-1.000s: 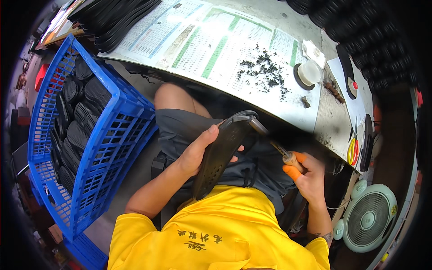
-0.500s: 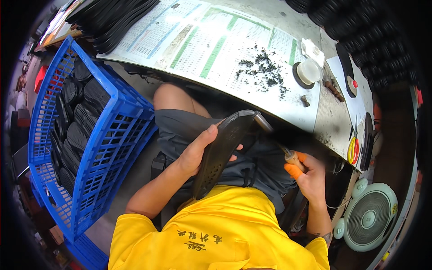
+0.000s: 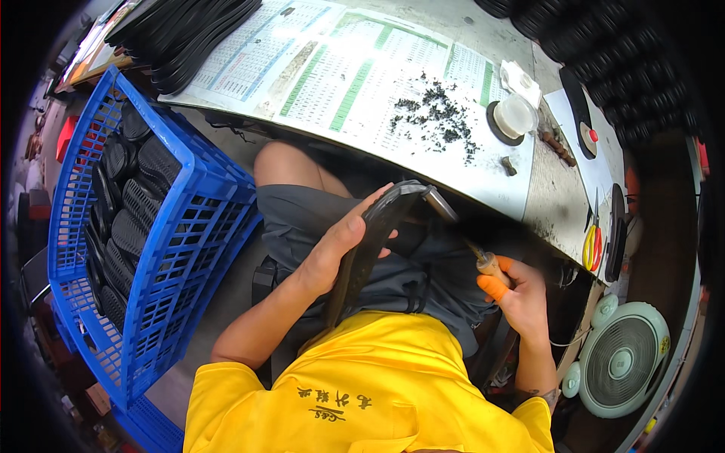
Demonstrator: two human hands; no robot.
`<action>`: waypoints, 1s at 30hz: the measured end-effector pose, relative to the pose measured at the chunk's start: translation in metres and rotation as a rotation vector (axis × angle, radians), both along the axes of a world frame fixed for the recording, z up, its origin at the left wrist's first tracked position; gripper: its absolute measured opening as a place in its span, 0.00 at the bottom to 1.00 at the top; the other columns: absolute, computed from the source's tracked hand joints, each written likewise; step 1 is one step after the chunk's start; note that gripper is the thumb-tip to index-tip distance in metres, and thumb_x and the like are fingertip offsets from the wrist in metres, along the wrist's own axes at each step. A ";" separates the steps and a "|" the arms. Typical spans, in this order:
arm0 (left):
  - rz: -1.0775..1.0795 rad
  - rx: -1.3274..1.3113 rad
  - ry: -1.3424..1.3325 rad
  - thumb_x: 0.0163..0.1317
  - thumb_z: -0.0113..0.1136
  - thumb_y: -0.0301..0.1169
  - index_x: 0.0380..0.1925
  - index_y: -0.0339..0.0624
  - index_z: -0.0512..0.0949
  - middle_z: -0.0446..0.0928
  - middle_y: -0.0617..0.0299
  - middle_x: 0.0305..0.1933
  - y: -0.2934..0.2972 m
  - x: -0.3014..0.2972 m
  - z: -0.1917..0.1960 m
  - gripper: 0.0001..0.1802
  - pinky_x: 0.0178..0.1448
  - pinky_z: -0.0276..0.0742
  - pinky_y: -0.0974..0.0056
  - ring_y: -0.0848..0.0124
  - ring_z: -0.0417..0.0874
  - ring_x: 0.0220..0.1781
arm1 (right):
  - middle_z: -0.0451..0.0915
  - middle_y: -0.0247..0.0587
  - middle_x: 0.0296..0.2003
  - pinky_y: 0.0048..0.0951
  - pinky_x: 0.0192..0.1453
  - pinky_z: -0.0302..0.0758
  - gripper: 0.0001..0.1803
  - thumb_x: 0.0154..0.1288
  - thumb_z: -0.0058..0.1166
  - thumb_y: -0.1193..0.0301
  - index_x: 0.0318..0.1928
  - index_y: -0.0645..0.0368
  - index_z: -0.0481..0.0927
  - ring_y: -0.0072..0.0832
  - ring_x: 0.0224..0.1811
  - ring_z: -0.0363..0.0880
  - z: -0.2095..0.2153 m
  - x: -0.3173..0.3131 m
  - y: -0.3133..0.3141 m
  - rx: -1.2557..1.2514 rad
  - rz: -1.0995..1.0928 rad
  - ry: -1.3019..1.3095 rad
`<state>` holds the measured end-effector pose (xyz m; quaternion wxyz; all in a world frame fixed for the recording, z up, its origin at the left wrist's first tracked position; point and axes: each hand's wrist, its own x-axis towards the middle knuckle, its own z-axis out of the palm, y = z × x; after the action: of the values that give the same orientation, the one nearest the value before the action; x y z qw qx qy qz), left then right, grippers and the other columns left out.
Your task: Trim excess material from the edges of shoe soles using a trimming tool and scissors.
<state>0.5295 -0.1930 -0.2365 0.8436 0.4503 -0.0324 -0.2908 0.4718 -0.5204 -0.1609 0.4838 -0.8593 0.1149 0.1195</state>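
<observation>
My left hand [image 3: 332, 248] is wrapped round a long black shoe sole [image 3: 367, 253] above my lap, thumb on the near side and fingertips showing past its other edge. The sole stands tilted, its lower end against my yellow shirt and its curved upper end close to the table. In my right hand [image 3: 522, 296] is a hand tool with a wooden handle [image 3: 489, 264] and a metal shaft [image 3: 440, 204]. Orange covers sit on the thumb and a finger. The shaft's far end meets the upper end of the sole; the exact contact is too small to make out.
A blue plastic crate [image 3: 192, 196] full of black soles stands at left. On the white table [image 3: 355, 143] lie black scraps [image 3: 445, 121], a round white container [image 3: 515, 115], scissors [image 3: 593, 245] and stacked black strips [image 3: 177, 45]. A pale green fan [image 3: 621, 361] is at lower right.
The sole has turned in my left hand, so its face now shows more edge-on. My right hand and the tool stay almost where they were.
</observation>
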 end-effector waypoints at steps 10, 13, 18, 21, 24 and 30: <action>0.034 0.210 -0.267 0.82 0.51 0.66 0.91 0.43 0.56 0.64 0.57 0.84 0.004 0.002 -0.005 0.51 0.75 0.74 0.59 0.67 0.72 0.76 | 0.88 0.39 0.31 0.26 0.35 0.74 0.17 0.62 0.81 0.76 0.50 0.67 0.93 0.20 0.29 0.79 0.009 -0.002 -0.002 -0.171 0.207 -0.160; 0.059 0.252 -0.325 0.84 0.51 0.61 0.91 0.44 0.57 0.63 0.57 0.85 0.003 0.002 -0.004 0.47 0.76 0.73 0.59 0.66 0.70 0.79 | 0.88 0.40 0.31 0.26 0.35 0.74 0.18 0.61 0.81 0.76 0.51 0.67 0.93 0.20 0.29 0.79 0.000 -0.004 -0.006 -0.017 0.042 -0.057; 0.083 0.324 -0.352 0.81 0.52 0.64 0.90 0.40 0.58 0.66 0.55 0.82 0.003 0.002 -0.001 0.51 0.78 0.71 0.59 0.65 0.71 0.79 | 0.88 0.40 0.31 0.27 0.35 0.74 0.18 0.60 0.81 0.76 0.51 0.67 0.93 0.20 0.29 0.80 0.010 -0.005 -0.008 -0.017 -0.002 -0.001; 0.112 0.432 -0.447 0.79 0.52 0.69 0.89 0.37 0.58 0.67 0.55 0.80 0.003 0.003 -0.003 0.55 0.77 0.72 0.60 0.66 0.73 0.77 | 0.84 0.41 0.28 0.29 0.34 0.72 0.19 0.59 0.81 0.76 0.51 0.66 0.93 0.24 0.27 0.78 0.019 -0.005 -0.007 -0.156 0.126 -0.138; 0.145 0.503 -0.558 0.81 0.51 0.66 0.88 0.34 0.58 0.66 0.51 0.80 0.005 0.002 -0.005 0.53 0.79 0.69 0.59 0.64 0.71 0.78 | 0.79 0.41 0.26 0.31 0.32 0.70 0.19 0.57 0.82 0.76 0.50 0.65 0.93 0.29 0.24 0.75 0.034 -0.005 -0.002 -0.286 0.208 -0.231; 0.235 0.490 -0.689 0.84 0.56 0.56 0.85 0.34 0.64 0.66 0.41 0.81 0.001 0.002 -0.004 0.44 0.85 0.61 0.54 0.49 0.71 0.80 | 0.76 0.41 0.24 0.32 0.31 0.68 0.20 0.56 0.82 0.76 0.50 0.64 0.94 0.31 0.23 0.74 0.042 -0.006 -0.001 -0.358 0.218 -0.261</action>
<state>0.5315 -0.1925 -0.2403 0.6791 0.7084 -0.1905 -0.0246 0.4655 -0.5217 -0.1188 0.3190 -0.9468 -0.0227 0.0365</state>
